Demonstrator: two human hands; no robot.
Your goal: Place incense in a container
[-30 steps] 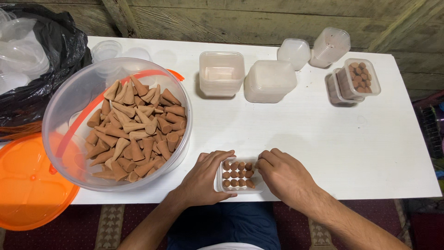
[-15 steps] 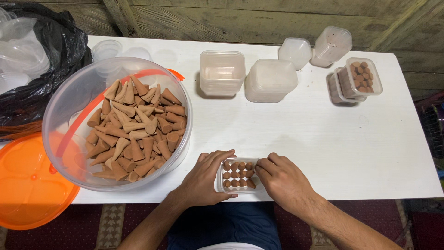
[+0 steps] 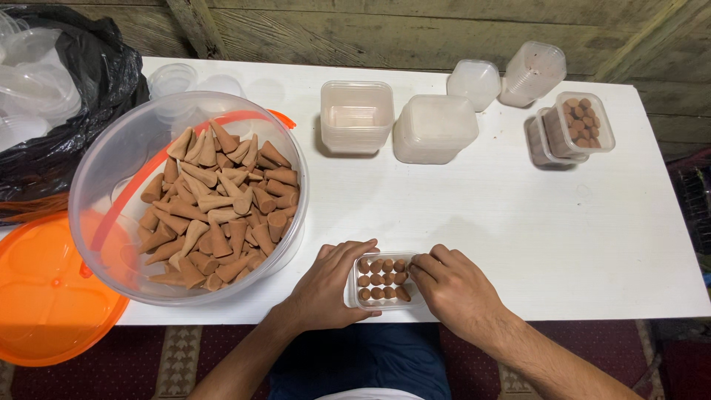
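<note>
A small clear plastic box [image 3: 354,296] sits at the near edge of the white table [image 3: 518,222], filled with upright brown cones [image 3: 379,280] in rows. My left hand [image 3: 329,285] curls around the box's left side and holds it. My right hand [image 3: 452,285] rests against its right side, the fingertips touching the cones at the top right corner. To the left stands a large clear round tub [image 3: 111,170] with several loose brown cones [image 3: 218,207] heaped inside.
An orange lid [image 3: 44,296] lies under the tub at the left. A black bag [image 3: 96,89] holds clear containers. Stacks of empty boxes [image 3: 357,117] and lids [image 3: 433,127] stand at the back, and filled boxes of cones [image 3: 574,130] at the right.
My right hand has slid a little left, its fingertips now on the cones at the box's right end. My left hand has stayed on the box.
</note>
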